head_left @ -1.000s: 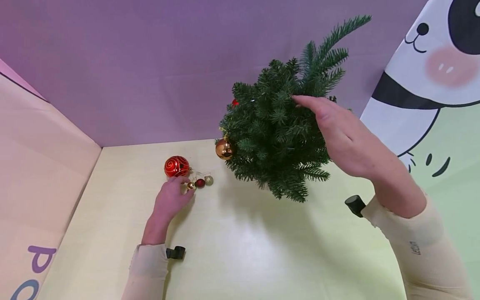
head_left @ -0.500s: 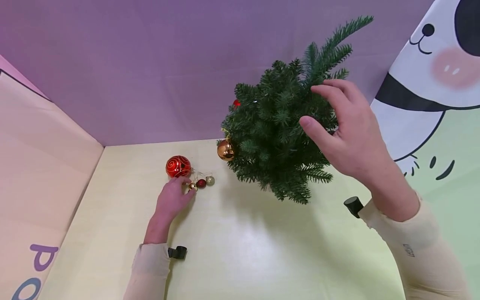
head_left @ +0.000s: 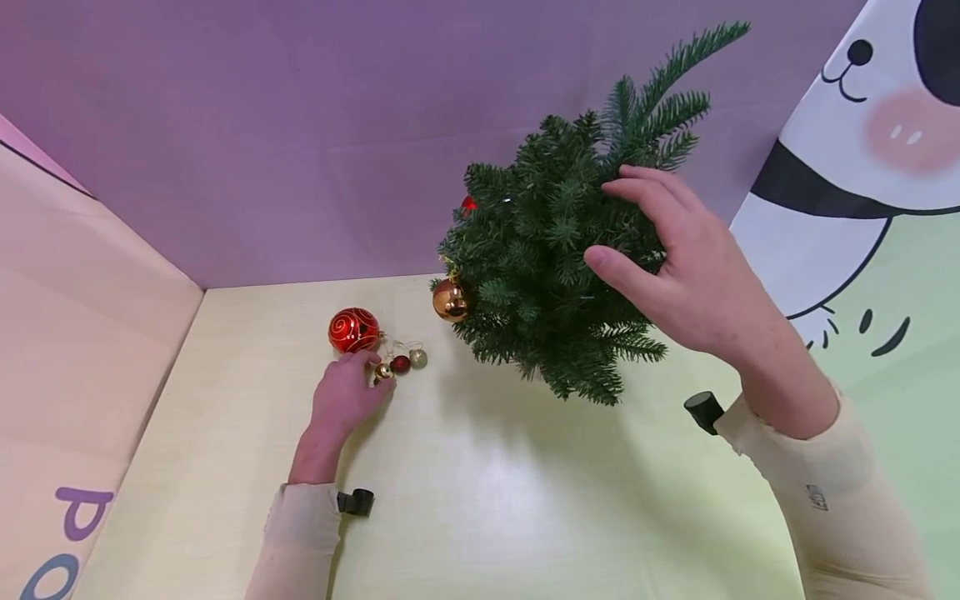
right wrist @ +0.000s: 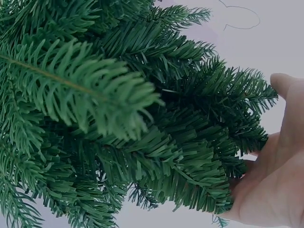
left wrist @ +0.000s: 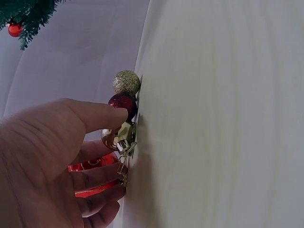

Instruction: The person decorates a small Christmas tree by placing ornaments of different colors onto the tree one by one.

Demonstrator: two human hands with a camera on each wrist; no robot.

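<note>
On the table my left hand (head_left: 345,393) reaches round a small shiny gold ball ornament (head_left: 384,371), thumb and fingers spread to either side of it. Whether the fingers touch it, I cannot tell. A dark red ball (left wrist: 122,102) and a glittery gold ball (left wrist: 126,82) lie in line with it. Just behind the fingers sits a large red ornament (head_left: 352,330) with gold swirls. My right hand (head_left: 693,271) is spread at the right side of a green Christmas tree (head_left: 547,250), fingertips close to its branches. Contact there is uncertain.
A copper ball (head_left: 451,301) hangs at the tree's left side, and a red ornament (head_left: 468,203) is partly hidden higher up. A purple backdrop (head_left: 300,150) stands behind the pale table (head_left: 487,517). Printed panels flank it, one with a panda (head_left: 903,125).
My right hand has turned and spread its thumb away from its fingers, moving slightly right beside the tree. The left hand and the small ornaments stay in nearly the same place.
</note>
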